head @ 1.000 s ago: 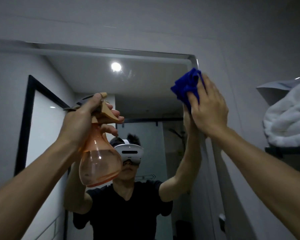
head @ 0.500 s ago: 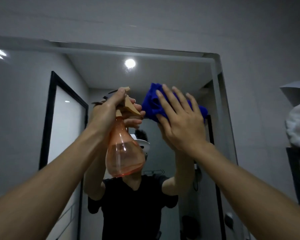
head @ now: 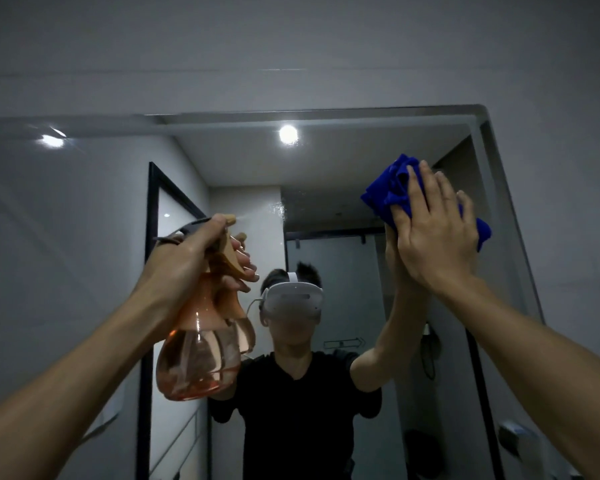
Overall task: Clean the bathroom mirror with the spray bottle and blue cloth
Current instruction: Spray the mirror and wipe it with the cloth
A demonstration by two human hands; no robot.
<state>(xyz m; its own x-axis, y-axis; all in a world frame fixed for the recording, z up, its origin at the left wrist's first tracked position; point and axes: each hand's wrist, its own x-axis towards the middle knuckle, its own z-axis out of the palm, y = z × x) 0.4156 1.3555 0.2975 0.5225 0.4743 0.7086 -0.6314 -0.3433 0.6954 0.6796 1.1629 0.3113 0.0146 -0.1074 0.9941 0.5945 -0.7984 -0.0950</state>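
Observation:
The bathroom mirror (head: 84, 237) fills the wall ahead, its top right corner rounded. My left hand (head: 187, 261) grips the neck and trigger of a clear orange spray bottle (head: 198, 362), held up left of centre with its nozzle towards the glass; a faint mist shows at the nozzle. My right hand (head: 433, 240) lies flat on a crumpled blue cloth (head: 392, 192) and presses it against the mirror near the upper right. Wet specks sit on the glass between the two hands.
The mirror reflects a person in a black shirt with a white headset, a dark-framed door at left and a ceiling light (head: 288, 134). Grey wall (head: 291, 46) surrounds the mirror above and at right.
My right hand has carried the cloth from beside the bottle out to the right side of the mirror. The bottle has sunk lower in view, and mist now shows at its nozzle.

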